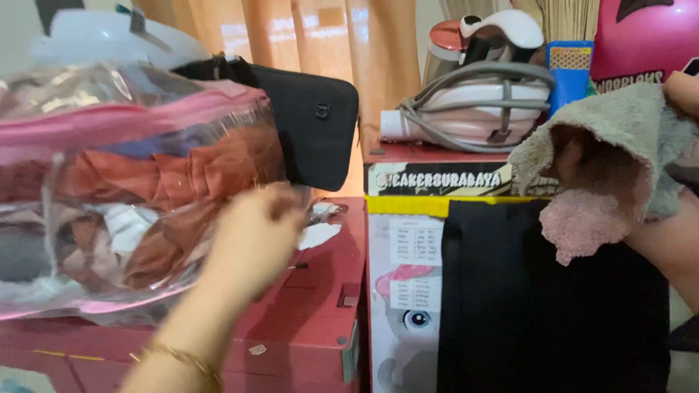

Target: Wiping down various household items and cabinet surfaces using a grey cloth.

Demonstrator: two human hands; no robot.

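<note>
Clear plastic bag (131, 189) stuffed with folded clothes: pink, rust-orange, dark blue, grey. It sits on a red box (306, 306). Left hand (255, 236), blurred, is at the bag's right edge; grip can't be told. Right hand (681, 94), mostly out of frame, holds up a grey-green and pink towel (619, 167) over black cloth (546, 306) draped down a printed carton (408, 276). White steam iron (473, 109) with wound cord lies on the carton's top. Black pouch (313, 131) stands behind the bag.
</note>
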